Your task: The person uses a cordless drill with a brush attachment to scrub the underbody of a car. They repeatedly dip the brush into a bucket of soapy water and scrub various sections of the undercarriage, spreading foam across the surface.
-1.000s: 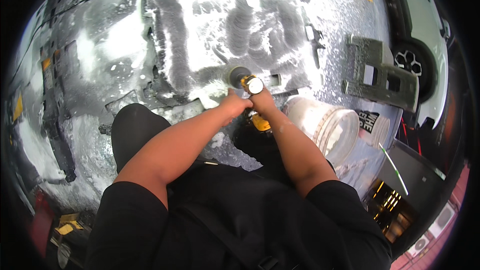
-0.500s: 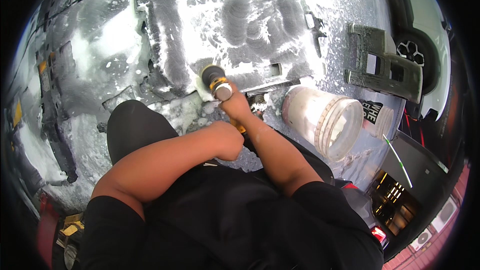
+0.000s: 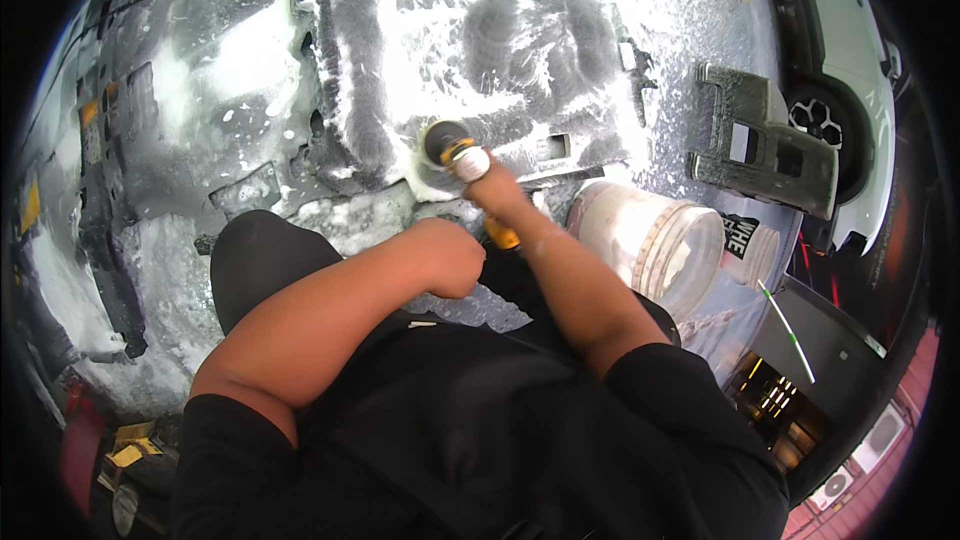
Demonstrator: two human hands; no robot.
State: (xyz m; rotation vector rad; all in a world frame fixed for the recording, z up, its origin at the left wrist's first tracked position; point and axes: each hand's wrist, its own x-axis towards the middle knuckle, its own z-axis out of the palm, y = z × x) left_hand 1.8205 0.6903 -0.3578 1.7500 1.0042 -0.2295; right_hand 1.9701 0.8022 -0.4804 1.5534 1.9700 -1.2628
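My right hand (image 3: pixel 497 190) is closed round a yellow-and-black handheld power tool (image 3: pixel 503 233) with a pale round knob on its head. The tool's dark round brush (image 3: pixel 447 143) rests at the near edge of a dark car carpet (image 3: pixel 520 110), which lies flat under white foam with curved streaks. My left hand (image 3: pixel 450 258) is curled into a fist just left of the tool's rear end. Its fingertips are turned underneath, so anything inside them is hidden.
A translucent plastic bucket (image 3: pixel 650 240) lies to the right, beside a smaller container (image 3: pixel 750 252) and a green-and-white stick (image 3: pixel 788 330). Beyond is a grey molded panel (image 3: pixel 765 140), near a white car (image 3: pixel 850 70). More foamy carpet (image 3: pixel 190 100) covers the left.
The brush has shifted slightly away from me along the carpet, still in my right hand. The whole view has drifted a little; my left fist remains closed.
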